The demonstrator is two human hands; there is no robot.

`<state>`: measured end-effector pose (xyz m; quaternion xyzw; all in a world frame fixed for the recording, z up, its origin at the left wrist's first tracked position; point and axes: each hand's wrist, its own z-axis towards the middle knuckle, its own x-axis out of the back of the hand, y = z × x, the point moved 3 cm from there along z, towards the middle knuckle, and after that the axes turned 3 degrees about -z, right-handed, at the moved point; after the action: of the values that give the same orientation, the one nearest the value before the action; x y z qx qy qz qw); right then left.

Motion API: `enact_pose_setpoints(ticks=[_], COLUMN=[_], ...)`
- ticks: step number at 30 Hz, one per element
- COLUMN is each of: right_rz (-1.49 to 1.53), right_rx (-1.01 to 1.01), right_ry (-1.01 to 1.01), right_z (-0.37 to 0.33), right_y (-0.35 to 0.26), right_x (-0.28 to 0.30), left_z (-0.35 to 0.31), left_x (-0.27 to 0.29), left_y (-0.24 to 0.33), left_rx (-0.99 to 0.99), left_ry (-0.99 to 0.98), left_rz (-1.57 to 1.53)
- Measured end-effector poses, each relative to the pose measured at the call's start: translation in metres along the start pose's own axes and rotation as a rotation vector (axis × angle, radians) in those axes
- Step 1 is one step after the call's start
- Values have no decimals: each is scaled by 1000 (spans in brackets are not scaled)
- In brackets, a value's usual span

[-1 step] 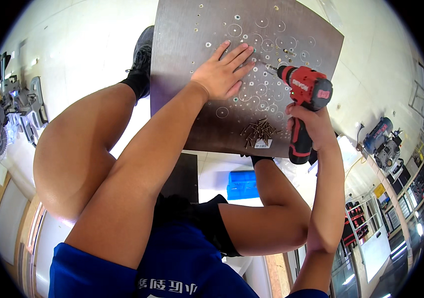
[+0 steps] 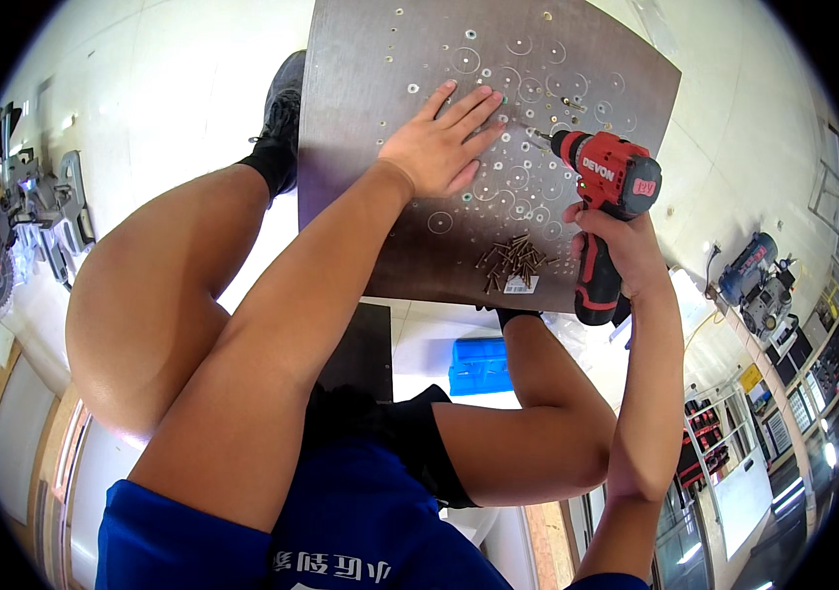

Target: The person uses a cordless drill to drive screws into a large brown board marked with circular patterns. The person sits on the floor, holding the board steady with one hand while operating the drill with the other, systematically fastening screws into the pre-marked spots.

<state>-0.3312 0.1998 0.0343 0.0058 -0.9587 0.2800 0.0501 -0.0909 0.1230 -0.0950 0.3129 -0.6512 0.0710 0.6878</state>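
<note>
A dark grey board (image 2: 370,226) lies on the pale floor, dotted with several driven screws and washers. My left hand (image 2: 444,143) presses flat on the board, fingers spread toward the right. My right hand (image 2: 616,251) grips the handle of a red and black cordless drill (image 2: 611,182). The drill's bit points left at the board, just beside my left fingertips. A loose pile of screws (image 2: 513,264) lies on the board near its front edge, left of the drill handle.
My left foot in a dark shoe (image 2: 282,118) stands beside the board's left edge. A blue box (image 2: 483,366) sits below the board. Power tools (image 2: 16,226) lie at the far left, a blue machine (image 2: 754,280) at the right.
</note>
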Motion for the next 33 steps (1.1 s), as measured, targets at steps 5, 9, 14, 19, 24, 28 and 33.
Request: enact_pose_setpoints(ticks=[5,9,14,19,24,28,33], right_rz=[-48,67,86,-59,-11,-79,47], right_rx=[21,-24,1,21,-18,0,-38], right_ry=[-19,2,8,-8,22,3,10], right_z=[0,-5,-6,-2,-6,-3,-7], right_y=[5,3,7,5,0,3,1], right_x=[-1,-2,1,-3,-8,-5,-6], left_z=[1,0,1,1,-1,1,0], left_x=[-2,-2,-1,-2,-3,0,-1], left_y=[1,0,1,0,0,3,1], left_rx=[6,6,1,8,6,10,9], left_ry=[-1,-13,-7,-5,1,-17,-20], left_rz=[7,9,-9,0,8,31,45])
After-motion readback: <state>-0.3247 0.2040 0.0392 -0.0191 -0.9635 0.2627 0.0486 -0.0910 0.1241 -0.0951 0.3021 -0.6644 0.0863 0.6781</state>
